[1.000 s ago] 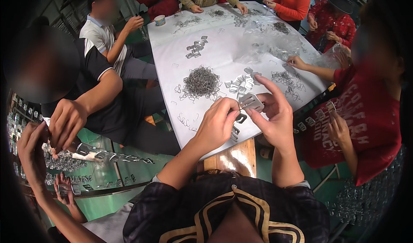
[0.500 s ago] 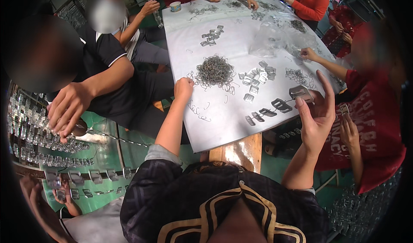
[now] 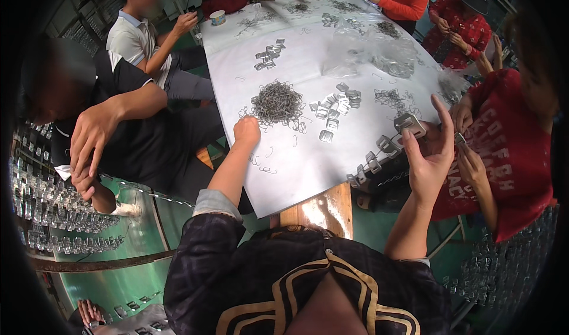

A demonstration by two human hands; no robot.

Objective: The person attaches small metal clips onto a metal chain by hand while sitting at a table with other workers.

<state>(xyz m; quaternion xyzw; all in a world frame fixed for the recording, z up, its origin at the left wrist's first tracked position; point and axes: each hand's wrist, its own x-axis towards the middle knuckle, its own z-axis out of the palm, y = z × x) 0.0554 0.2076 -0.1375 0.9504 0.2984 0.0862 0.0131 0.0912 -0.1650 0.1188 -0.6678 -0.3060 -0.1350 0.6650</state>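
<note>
My right hand (image 3: 428, 163) pinches a silver buckle-like metal piece (image 3: 409, 125) between thumb and fingers, its index finger raised. From that piece a chain of linked metal buckles (image 3: 373, 162) trails down to the left along the table's near right edge. Beside the pile of bent wire hooks (image 3: 277, 102) my left hand (image 3: 246, 131) is closed; whatever its fingertips hold is hidden. Loose wire hooks (image 3: 265, 164) lie just below that hand. Between the two hands sits a cluster of loose metal buckles (image 3: 335, 105).
A white-covered table (image 3: 296, 184) stretches ahead, with clear plastic bags (image 3: 370, 53) and a small tub (image 3: 217, 17). Co-workers sit around it; a red-sleeved arm (image 3: 507, 157) is close on my right. Strings of metal pieces (image 3: 65, 193) hang at the left.
The view has shifted, and the table sits slightly further left. The buckle chain in my right hand now hangs at the table's edge rather than over its top. My left hand remains by the hooks.
</note>
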